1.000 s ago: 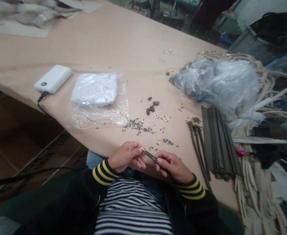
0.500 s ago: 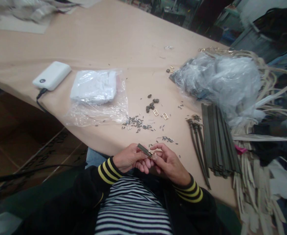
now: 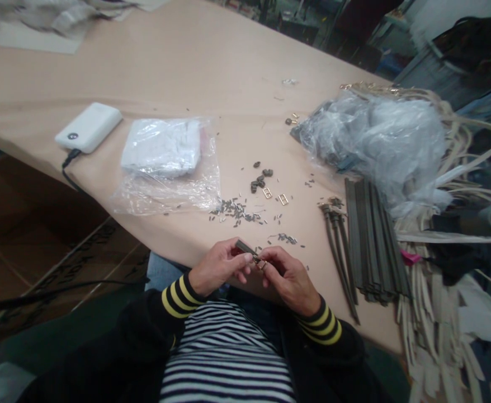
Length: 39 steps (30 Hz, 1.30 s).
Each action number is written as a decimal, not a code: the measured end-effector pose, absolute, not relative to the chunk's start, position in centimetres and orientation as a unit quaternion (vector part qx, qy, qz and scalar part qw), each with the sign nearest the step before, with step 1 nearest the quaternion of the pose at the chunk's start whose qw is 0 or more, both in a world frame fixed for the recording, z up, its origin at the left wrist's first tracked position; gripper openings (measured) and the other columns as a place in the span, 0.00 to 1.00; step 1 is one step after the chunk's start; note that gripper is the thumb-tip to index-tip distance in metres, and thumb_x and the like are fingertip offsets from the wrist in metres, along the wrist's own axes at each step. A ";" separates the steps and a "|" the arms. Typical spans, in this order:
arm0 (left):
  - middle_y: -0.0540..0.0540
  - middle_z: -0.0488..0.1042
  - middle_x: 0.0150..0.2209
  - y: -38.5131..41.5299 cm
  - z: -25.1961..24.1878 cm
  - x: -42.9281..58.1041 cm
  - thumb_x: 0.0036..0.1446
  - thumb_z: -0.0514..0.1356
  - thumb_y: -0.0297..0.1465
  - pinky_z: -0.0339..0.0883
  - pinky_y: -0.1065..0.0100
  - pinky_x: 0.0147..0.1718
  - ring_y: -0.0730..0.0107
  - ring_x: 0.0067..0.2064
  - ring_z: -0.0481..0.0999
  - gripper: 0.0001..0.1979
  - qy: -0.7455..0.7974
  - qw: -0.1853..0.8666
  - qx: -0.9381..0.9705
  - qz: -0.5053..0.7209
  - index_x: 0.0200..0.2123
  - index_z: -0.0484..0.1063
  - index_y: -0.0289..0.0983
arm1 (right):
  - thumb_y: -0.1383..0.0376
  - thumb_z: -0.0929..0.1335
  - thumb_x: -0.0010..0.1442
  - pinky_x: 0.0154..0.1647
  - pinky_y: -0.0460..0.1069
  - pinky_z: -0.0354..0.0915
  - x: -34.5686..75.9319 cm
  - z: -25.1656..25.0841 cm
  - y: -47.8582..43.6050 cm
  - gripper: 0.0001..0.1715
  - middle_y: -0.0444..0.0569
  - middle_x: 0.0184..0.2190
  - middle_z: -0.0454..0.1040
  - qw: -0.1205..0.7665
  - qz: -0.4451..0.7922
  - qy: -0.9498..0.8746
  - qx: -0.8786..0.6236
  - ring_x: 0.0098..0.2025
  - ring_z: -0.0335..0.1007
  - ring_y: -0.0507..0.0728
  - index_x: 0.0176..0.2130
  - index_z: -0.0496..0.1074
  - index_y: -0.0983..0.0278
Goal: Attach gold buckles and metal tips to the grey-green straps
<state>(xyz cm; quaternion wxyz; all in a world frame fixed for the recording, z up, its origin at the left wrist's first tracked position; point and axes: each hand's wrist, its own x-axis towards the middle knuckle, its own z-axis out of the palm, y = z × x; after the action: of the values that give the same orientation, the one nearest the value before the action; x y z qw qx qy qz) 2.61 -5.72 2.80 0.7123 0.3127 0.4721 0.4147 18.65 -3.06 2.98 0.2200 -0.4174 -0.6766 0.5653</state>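
Left hand (image 3: 217, 266) is clamped on dark strap (image 3: 244, 246), right hand (image 3: 292, 280) pinches gold buckle (image 3: 262, 264) at its end, strap between both hands; dark bits (image 3: 235, 211) near, beyond left hand, strip bundle (image 3: 373, 246) right of right hand

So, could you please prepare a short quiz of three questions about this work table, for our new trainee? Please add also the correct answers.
1. What does the left hand hold: A) scissors, B) a dark strap, or C) a spoon?
2. True or false: in the picture, the white box lies to the left of the plastic-wrapped packet.
3. Fill in: the stripes on the dark jacket cuffs are ____.

Key: 1. B; 2. true; 3. yellow.
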 end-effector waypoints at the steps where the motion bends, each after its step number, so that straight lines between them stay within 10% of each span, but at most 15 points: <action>1: 0.54 0.67 0.20 -5.7 2.8 2.6 0.47 0.59 0.34 0.64 0.79 0.19 0.82 0.20 0.66 0.10 0.481 0.703 0.321 0.414 0.27 0.65 0.31 | 0.65 0.61 0.55 0.21 0.44 0.60 18.6 3.0 -3.1 0.04 0.42 0.23 0.64 0.218 0.565 -0.677 -0.418 0.19 0.63 0.47 0.32 0.63 0.63; 12: 0.55 0.65 0.16 -5.6 2.4 3.5 0.48 0.57 0.35 0.63 0.77 0.17 0.81 0.17 0.65 0.11 0.508 0.657 0.373 0.413 0.25 0.61 0.33 | 0.69 0.60 0.55 0.22 0.44 0.61 18.8 2.8 -2.8 0.06 0.44 0.24 0.67 0.193 0.493 -0.750 -0.397 0.19 0.63 0.47 0.34 0.64 0.64; 39: 0.50 0.69 0.21 -6.1 2.6 3.8 0.54 0.52 0.31 0.64 0.75 0.22 0.79 0.22 0.68 0.06 0.473 0.636 0.449 0.412 0.30 0.62 0.33 | 0.66 0.72 0.45 0.29 0.44 0.61 18.9 1.4 -2.1 0.14 0.42 0.22 0.72 0.234 0.842 -0.358 -0.328 0.25 0.67 0.48 0.30 0.64 0.65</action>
<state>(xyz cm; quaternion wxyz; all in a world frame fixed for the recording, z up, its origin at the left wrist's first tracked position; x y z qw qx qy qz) 3.76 -6.08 2.60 0.6363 0.4487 0.4730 0.4124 18.88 -2.14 1.39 0.2344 -0.3278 -0.3581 0.8423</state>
